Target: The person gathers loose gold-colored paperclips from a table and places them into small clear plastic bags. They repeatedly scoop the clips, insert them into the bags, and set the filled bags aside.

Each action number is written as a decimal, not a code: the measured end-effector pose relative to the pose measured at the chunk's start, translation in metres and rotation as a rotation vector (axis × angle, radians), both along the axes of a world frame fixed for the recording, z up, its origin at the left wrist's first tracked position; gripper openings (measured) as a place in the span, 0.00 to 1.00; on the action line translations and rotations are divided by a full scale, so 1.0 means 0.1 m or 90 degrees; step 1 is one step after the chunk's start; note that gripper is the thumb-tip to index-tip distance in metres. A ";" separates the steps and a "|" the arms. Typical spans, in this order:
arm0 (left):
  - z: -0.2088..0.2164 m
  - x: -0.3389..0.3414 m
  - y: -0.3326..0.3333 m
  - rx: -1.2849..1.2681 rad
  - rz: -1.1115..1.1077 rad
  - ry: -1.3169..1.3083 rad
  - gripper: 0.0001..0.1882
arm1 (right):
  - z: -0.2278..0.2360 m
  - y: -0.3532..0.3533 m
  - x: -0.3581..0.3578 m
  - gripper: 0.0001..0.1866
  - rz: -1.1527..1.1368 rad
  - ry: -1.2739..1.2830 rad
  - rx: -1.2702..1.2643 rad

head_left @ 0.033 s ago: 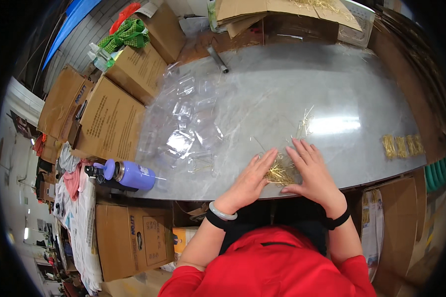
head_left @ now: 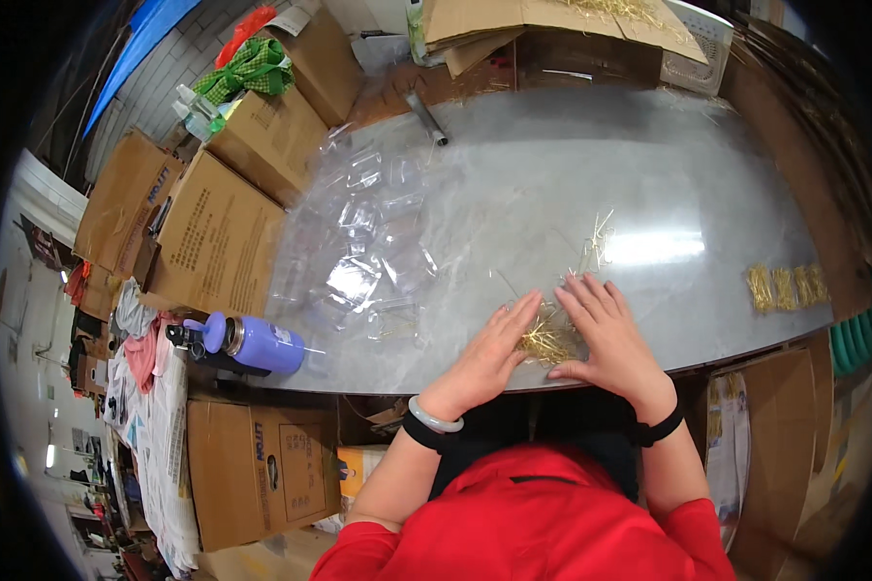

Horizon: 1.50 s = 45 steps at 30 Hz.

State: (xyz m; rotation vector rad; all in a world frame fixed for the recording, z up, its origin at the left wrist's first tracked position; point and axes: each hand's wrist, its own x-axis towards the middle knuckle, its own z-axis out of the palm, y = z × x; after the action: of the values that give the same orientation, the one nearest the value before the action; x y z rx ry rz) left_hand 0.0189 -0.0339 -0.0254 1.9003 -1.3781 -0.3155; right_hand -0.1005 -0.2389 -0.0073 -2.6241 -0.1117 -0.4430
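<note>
A small heap of thin gold-coloured wire pieces (head_left: pixel 546 341) lies near the front edge of the grey table (head_left: pixel 513 194). My left hand (head_left: pixel 489 351) is at the heap's left side, fingers stretched forward and thumb beside the pieces. On the other side, my right hand (head_left: pixel 606 334) rests with fingers extended and slightly apart, its thumb pointing in toward the heap. Both hands cup the pieces from the sides without gripping them. Just beyond the fingertips, a few loose gold wire pieces (head_left: pixel 597 242) are scattered.
Clear plastic cases (head_left: pixel 358 223) spread over the table's left part. A purple bottle (head_left: pixel 266 346) lies at the left front edge. Cardboard boxes (head_left: pixel 213 237) stand along the left. Several gold wire bundles (head_left: pixel 785 288) sit at the far right. A metal tube (head_left: pixel 426 118) lies farther back.
My right hand's fingers have shifted very slightly. The left hand and the heap look almost the same.
</note>
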 end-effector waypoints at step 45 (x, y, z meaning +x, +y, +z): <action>-0.25 -0.36 0.05 -0.166 0.289 -0.180 0.44 | 0.22 0.03 0.79 0.16 0.285 0.154 -0.120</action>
State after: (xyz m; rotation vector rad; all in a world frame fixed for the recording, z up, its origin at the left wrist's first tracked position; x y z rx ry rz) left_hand -0.0176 -0.0285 -0.0505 2.0157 -1.0518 0.3494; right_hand -0.0212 -0.2356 0.0150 -2.6976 -0.6707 0.0424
